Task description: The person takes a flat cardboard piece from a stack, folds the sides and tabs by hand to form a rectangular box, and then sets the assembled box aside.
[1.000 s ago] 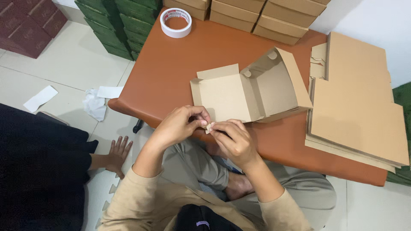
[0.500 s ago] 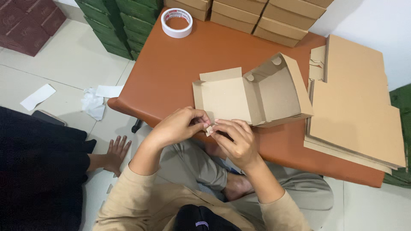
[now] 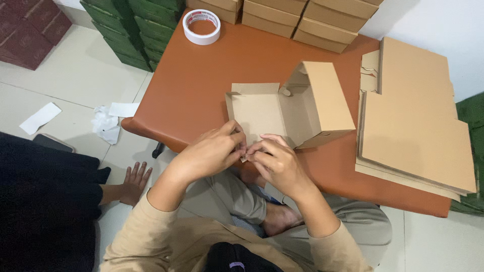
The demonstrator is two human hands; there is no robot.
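A half-folded brown cardboard box [image 3: 297,103] lies open on the orange-brown table [image 3: 212,80], its lid flap toward me. My left hand [image 3: 212,151] and my right hand [image 3: 275,163] meet at the box's near edge. Both pinch a small pale piece [image 3: 245,157] between their fingertips, just below the front flap. What the piece is cannot be made out.
A stack of flat cardboard blanks [image 3: 413,116] lies on the table's right. A white tape roll [image 3: 201,26] sits at the far left, folded boxes [image 3: 302,20] along the back. Green boxes [image 3: 136,25] stand on the floor. Another person's hand [image 3: 133,181] rests on the floor, paper scraps [image 3: 108,121] nearby.
The view has shifted slightly and the box's lid flap now lies flatter. My hands stay together at the box's near edge, working the small piece.
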